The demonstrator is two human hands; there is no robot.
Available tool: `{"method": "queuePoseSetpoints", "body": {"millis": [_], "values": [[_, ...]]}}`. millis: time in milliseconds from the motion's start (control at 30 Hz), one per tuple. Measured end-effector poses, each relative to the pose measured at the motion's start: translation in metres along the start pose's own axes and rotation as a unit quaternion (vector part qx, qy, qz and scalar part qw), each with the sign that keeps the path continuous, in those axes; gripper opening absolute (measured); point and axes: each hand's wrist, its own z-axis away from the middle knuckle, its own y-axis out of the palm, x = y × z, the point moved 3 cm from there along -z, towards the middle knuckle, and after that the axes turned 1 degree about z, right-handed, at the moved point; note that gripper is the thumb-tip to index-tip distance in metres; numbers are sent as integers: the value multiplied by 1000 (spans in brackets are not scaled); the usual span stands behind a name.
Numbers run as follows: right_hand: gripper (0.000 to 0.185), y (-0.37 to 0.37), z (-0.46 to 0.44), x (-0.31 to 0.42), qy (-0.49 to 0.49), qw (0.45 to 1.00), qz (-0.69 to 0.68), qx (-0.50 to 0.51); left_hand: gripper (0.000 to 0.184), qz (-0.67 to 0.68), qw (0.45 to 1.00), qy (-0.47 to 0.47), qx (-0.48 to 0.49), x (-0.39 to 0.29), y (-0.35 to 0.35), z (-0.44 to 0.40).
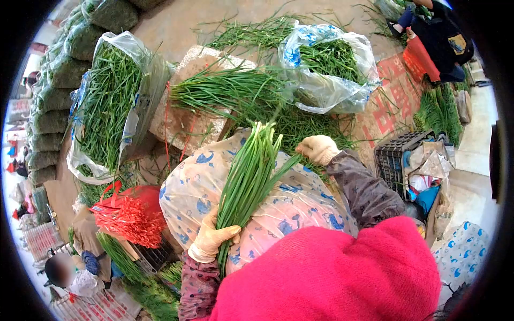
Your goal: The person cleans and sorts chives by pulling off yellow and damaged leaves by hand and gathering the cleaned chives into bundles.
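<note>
My gloved left hand (214,238) is wrapped round the lower part of a bunch of garlic chives (243,184), whose pale stem ends point up and away from me. My gloved right hand (318,150) is closed at the bunch's right side, pinching a few chive leaves (287,167) that splay out from it. Under the bunch, a clear plastic apron with blue prints (198,184) covers my lap. Beyond it, more chives (227,88) lie across a speckled board (187,125).
Plastic bags of chives stand at left (152,91) and back right (334,96). A red bundle of ties (128,219) sits left, a black crate (399,155) right. Filled bags (53,107) are stacked far left. Other people (441,45) (69,270) are nearby.
</note>
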Motion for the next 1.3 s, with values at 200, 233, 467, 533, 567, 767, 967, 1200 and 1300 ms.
{"method": "queuePoseSetpoints", "body": {"millis": [200, 233, 467, 533, 567, 767, 967, 1200, 1300], "values": [[47, -22, 4, -100, 216, 965, 148, 2, 53, 147, 989, -19, 26, 7, -16, 19], [38, -24, 7, -120, 218, 958, 184, 8, 53, 145, 989, -11, 21, 10, -21, 21], [61, -71, 15, 46, -157, 967, -159, -120, 55, 176, 982, 28, 61, 15, -23, 29], [65, -67, 10, 100, -229, 908, -349, -25, 56, 169, 983, 29, 68, 17, -26, 31], [66, -62, 6, 119, -240, 874, -420, 42, 58, 167, 983, 31, 75, 18, -27, 32], [51, -42, 13, 175, -217, 843, -466, 157, 103, -211, 972, 101, 34, 7, -38, 40], [43, -32, 22, 172, -280, 833, -458, 135, 98, -262, 939, 222, 9, 0, -22, 11], [60, -41, 28, 148, -254, 885, -340, 189, 50, -10, 988, 155, -17, 20, -15, 0], [60, -48, 28, 142, -246, 920, -260, 159, 48, 45, 990, 130, -23, 33, -12, -2]]}}
